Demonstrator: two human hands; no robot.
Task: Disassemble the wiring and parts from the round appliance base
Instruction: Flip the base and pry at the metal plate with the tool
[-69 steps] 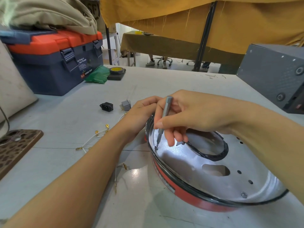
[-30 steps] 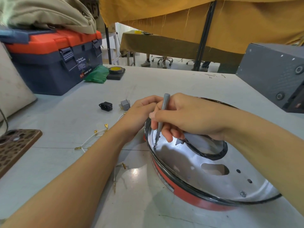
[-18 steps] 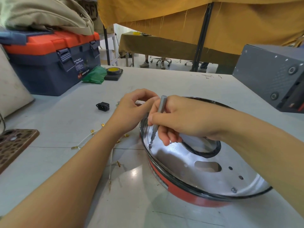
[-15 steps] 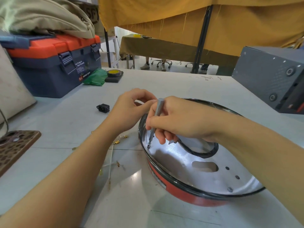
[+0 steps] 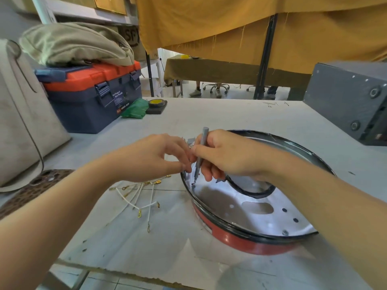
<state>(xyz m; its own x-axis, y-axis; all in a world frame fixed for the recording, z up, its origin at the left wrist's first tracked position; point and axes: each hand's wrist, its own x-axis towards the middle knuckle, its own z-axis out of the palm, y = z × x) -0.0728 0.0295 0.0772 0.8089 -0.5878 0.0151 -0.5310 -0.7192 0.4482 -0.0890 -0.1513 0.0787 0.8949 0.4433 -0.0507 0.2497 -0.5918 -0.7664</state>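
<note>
1. Head view, only camera. Base (image 5: 247, 206) sits on the table (image 5: 230, 118), tilted, its left edge lifted. Everything below is placed relative to the base.
2. Right hand (image 5: 230, 158) is over the base's left rim and grips a thin grey screwdriver (image 5: 200, 155) pen-style. Its tip is down on a screw (image 5: 193, 184) on the plate just inside the rim.
3. Left hand (image 5: 155, 158) is just left of the rim, fingers curled. Fingertips are near the rim and driver shaft; can't tell whether it pinches anything.
4. Loose wires (image 5: 140, 197) lie on the table left of the base: white, thin, brass-coloured terminals. A toolbox (image 5: 92, 97) sits far left and back, and a grey box (image 5: 351, 101) back right.
5. Materials: shiny stamped metal plate with holes and an oval cutout, black rubbery ring round the centre hole, black rim band, red shell wall.
6. Handling, my read: the base is stiff and light, and slick on the plate. Hold it by the rim or shell wall, not the plate. It's a thin shell, so it may rock under driver pressure and needs steadying. Small screw, easy to drop.
</note>
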